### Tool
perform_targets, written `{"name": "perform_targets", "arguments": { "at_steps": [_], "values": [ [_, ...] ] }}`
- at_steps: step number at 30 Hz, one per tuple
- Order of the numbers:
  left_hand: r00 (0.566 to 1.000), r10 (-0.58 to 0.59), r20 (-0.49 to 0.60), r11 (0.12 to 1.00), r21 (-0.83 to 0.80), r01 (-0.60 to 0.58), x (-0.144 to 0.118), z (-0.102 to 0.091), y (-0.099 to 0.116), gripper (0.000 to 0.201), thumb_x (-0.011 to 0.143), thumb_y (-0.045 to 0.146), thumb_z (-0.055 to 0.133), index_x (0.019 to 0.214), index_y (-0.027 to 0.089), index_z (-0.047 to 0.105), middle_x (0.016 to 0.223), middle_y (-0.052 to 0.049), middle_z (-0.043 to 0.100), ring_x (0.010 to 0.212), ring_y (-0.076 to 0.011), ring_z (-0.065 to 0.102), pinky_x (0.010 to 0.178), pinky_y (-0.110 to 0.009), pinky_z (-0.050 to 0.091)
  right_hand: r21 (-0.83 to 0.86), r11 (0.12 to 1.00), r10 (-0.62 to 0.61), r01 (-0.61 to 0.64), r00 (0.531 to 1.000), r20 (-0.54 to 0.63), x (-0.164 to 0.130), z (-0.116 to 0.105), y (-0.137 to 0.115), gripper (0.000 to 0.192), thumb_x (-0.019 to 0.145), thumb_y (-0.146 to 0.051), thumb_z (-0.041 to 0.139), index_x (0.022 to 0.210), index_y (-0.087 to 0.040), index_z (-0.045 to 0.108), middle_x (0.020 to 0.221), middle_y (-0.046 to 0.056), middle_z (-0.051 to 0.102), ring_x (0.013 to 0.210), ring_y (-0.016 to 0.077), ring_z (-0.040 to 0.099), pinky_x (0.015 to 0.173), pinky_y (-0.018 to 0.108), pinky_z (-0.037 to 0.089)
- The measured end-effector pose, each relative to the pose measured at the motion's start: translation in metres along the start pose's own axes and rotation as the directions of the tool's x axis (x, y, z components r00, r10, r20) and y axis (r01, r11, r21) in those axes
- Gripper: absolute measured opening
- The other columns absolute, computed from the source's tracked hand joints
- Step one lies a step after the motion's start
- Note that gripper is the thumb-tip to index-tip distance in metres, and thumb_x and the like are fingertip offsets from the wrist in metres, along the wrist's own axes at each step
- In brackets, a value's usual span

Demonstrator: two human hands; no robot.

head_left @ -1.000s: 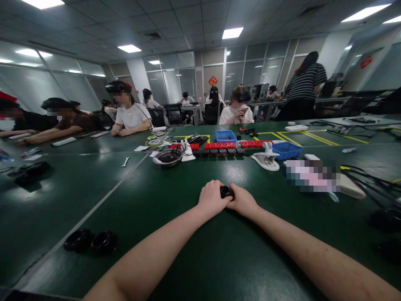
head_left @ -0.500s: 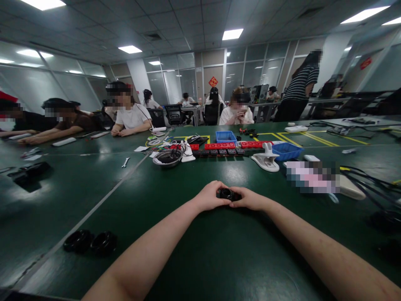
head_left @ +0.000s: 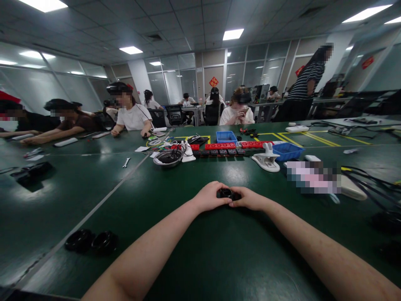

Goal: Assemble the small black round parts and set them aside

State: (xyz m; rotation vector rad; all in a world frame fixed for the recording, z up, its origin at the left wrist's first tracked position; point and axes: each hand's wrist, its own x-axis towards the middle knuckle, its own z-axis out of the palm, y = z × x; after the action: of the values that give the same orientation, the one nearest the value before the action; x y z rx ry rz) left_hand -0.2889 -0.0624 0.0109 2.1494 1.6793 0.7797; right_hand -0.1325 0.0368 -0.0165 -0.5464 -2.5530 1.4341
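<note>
Both hands meet on a small black round part (head_left: 226,193) that sits on the green table (head_left: 219,259). The left hand (head_left: 209,196) curls its fingers shut around one side, and the right hand (head_left: 249,199) pinches the other side. I think the part is being fitted or turned, so the next move needs a steady, even squeeze. Farther out, a metal bowl (head_left: 168,158) holds dark bits. Two blue trays (head_left: 226,136) sit behind it; I cannot tell what is inside.
</note>
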Motion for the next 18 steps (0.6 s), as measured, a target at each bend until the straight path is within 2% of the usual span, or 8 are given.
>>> {"name": "perform_targets", "arguments": {
  "at_steps": [5, 11, 15, 18],
  "values": [
    [1.000, 0.011, -0.017, 1.000, 0.007, -0.011, 0.001, 0.002, -0.005, 0.040, 0.063, 0.043, 0.056, 0.095, 0.020, 0.053, 0.086, -0.002, 0.052, 0.080, -0.0150, 0.048, 0.069, -0.026, 0.038, -0.006, 1.000, -0.002, 0.002, 1.000, 0.008, 0.000, 0.000, 0.001, 0.038, 0.062, -0.026, 0.059, 0.097, -0.014, 0.050, 0.082, 0.002, 0.055, 0.072, 0.0140, 0.049, 0.062, 0.024, 0.038],
    [1.000, -0.008, -0.027, 0.999, 0.031, 0.009, 0.001, 0.005, -0.004, 0.041, 0.062, 0.045, 0.056, 0.093, 0.020, 0.052, 0.085, -0.002, 0.051, 0.078, -0.0152, 0.047, 0.066, -0.025, 0.039, -0.048, 0.999, 0.011, -0.014, 0.998, -0.058, 0.002, 0.001, 0.001, 0.032, 0.058, -0.030, 0.062, 0.085, -0.014, 0.050, 0.070, -0.002, 0.050, 0.063, 0.0111, 0.046, 0.055, 0.021, 0.035],
    [0.995, -0.053, -0.084, 0.995, 0.078, 0.059, -0.001, 0.009, 0.001, 0.039, 0.061, 0.045, 0.056, 0.091, 0.020, 0.052, 0.084, -0.002, 0.051, 0.078, -0.0158, 0.047, 0.065, -0.026, 0.039, -0.135, 0.990, 0.025, -0.045, 0.989, -0.143, 0.003, 0.006, 0.001, 0.032, 0.054, -0.033, 0.063, 0.075, -0.015, 0.046, 0.063, -0.004, 0.046, 0.058, 0.0096, 0.043, 0.049, 0.019, 0.031],
    [0.975, -0.126, -0.182, 0.980, 0.131, 0.151, -0.003, 0.015, 0.008, 0.036, 0.062, 0.045, 0.056, 0.088, 0.020, 0.051, 0.083, -0.003, 0.050, 0.079, -0.0169, 0.047, 0.066, -0.027, 0.039, -0.290, 0.951, 0.023, -0.108, 0.959, -0.282, 0.004, 0.015, -0.001, 0.032, 0.053, -0.034, 0.063, 0.070, -0.016, 0.043, 0.060, -0.004, 0.045, 0.056, 0.0095, 0.041, 0.047, 0.019, 0.028]
  ]
}}
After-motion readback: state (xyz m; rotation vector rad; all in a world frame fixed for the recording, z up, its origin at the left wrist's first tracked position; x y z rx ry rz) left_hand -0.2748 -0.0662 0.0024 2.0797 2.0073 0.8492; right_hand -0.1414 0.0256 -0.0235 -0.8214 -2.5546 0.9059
